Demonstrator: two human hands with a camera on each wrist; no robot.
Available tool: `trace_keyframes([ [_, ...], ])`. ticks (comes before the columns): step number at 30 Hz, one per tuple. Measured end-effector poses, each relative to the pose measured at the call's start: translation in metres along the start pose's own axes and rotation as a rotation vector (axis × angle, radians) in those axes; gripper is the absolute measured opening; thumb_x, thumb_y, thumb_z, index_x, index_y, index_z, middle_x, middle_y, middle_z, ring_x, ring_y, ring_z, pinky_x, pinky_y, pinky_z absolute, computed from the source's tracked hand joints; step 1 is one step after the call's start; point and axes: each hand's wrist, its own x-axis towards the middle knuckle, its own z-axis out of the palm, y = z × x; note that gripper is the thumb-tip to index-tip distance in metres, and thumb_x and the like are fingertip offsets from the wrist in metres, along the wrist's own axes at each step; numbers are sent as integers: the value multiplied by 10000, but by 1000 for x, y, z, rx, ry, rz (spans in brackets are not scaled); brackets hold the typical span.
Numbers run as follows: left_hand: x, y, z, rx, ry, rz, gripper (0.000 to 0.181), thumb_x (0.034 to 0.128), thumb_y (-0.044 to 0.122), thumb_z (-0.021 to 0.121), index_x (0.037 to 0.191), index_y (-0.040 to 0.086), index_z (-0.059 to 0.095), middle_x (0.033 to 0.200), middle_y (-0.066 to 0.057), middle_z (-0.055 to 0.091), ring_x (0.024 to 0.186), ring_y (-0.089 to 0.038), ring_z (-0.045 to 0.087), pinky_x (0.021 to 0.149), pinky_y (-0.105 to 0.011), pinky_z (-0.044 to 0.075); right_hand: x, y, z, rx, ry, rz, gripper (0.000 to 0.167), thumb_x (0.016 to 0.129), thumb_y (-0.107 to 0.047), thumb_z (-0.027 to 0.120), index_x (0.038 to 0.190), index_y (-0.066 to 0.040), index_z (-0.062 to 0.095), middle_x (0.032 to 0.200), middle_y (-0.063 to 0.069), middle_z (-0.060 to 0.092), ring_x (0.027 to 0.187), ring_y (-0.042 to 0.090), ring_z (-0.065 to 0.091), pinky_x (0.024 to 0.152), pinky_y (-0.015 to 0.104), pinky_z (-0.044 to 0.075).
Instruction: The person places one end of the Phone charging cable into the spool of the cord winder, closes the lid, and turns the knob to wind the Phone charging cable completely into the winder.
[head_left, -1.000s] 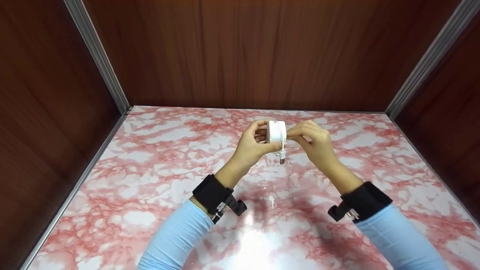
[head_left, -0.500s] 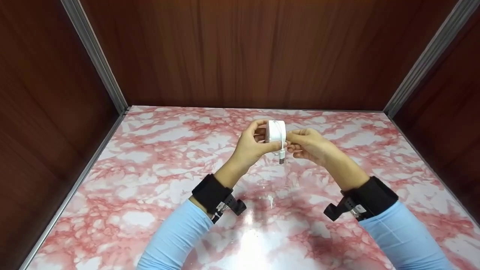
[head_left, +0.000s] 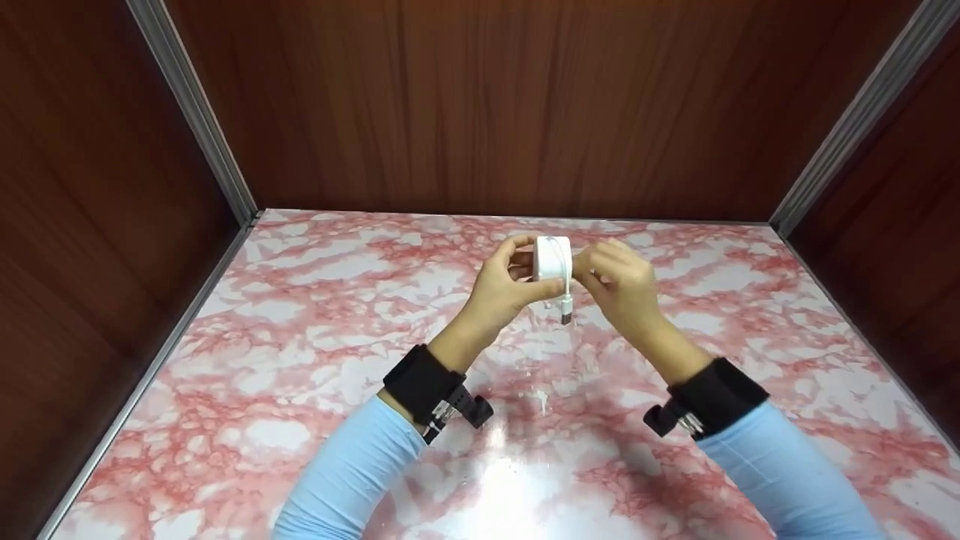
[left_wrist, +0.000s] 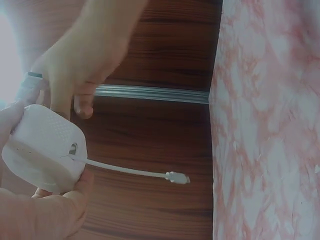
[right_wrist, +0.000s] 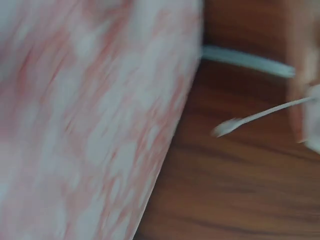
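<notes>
A white case (head_left: 551, 259) with rounded corners is held up above the table by the left hand (head_left: 496, 289), thumb in front and fingers behind. White cable lies across its edge, its USB plug (head_left: 566, 309) hanging below the thumb. The slightly blurred right hand (head_left: 622, 283) has its bent fingers and thumb together against the case's right side; the fingertips are partly hidden. In the left wrist view, a thin cable from a hole in the case (left_wrist: 47, 145) ends in a small connector (left_wrist: 177, 177). The same connector (right_wrist: 228, 126) shows blurred in the right wrist view.
The table (head_left: 270, 435) has a red and white marbled top. Dark wood-grain panels (head_left: 480, 112) enclose it at the back and both sides, with grey metal strips in the corners. Both wrists wear black bands with small cameras; the sleeves are light blue.
The right hand turned palm-side about half a second ago and is now turned back, close to how it was one second ago. The left hand and case have barely moved.
</notes>
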Motion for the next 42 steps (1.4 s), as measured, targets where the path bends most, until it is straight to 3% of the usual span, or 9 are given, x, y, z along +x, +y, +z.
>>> trace_keyframes([
  [4,0,0,0,4,-4,2,669,769,43,771,1358,46,455,1242,-163,549,1121,-251,581,873,-309,538,-2,15,9,-67,160,-363,223,831,-13,704,621,-26,629,704,93,667,615,256,575,555,318,477],
  [9,0,-2,-2,4,-6,7,656,775,48,768,1353,49,458,1222,-159,552,1102,-244,585,865,-301,537,-2,18,8,-52,110,-357,230,849,28,670,630,-27,624,745,97,690,683,256,603,628,291,506],
  [13,1,-3,-4,1,16,10,640,769,36,762,1338,39,469,1176,-151,566,1046,-220,590,850,-282,531,1,11,1,170,-81,-5,200,807,189,621,709,17,649,823,118,695,757,178,614,669,206,507],
  [20,2,-1,-4,-23,33,22,630,764,22,764,1322,39,473,1162,-152,568,1035,-218,596,860,-301,538,19,-13,-8,691,-245,1022,69,987,-99,528,1028,-43,517,852,22,572,680,90,578,529,200,510],
  [22,2,-2,-4,-16,28,22,635,762,22,770,1322,45,472,1173,-156,568,1050,-228,598,863,-303,538,24,-18,-11,722,-324,1187,111,995,-161,522,1044,-63,503,791,-3,547,639,67,541,524,175,489],
  [25,2,-3,-3,-6,24,16,643,759,21,773,1326,51,469,1191,-162,565,1073,-240,598,870,-309,539,29,-19,-15,711,-415,1259,135,993,-151,514,1053,-32,527,755,-22,562,636,49,528,524,150,471],
  [29,2,-4,-3,12,29,0,664,755,24,776,1339,54,462,1207,-162,559,1088,-239,587,882,-308,533,26,-17,-14,561,-412,1118,69,953,-47,557,1010,-15,578,754,-53,591,646,45,525,510,158,455],
  [33,1,-3,-4,13,26,2,672,756,23,775,1345,46,452,1213,-165,555,1099,-241,584,890,-308,531,16,-15,-6,408,-267,855,76,870,60,635,944,61,619,737,-75,603,616,44,516,474,166,433],
  [42,0,2,-3,-12,-13,22,666,755,64,801,1335,59,473,1196,-137,578,1049,-204,601,815,-272,539,2,8,6,106,93,-133,213,711,167,710,637,-9,615,715,104,646,721,196,520,651,220,418],
])
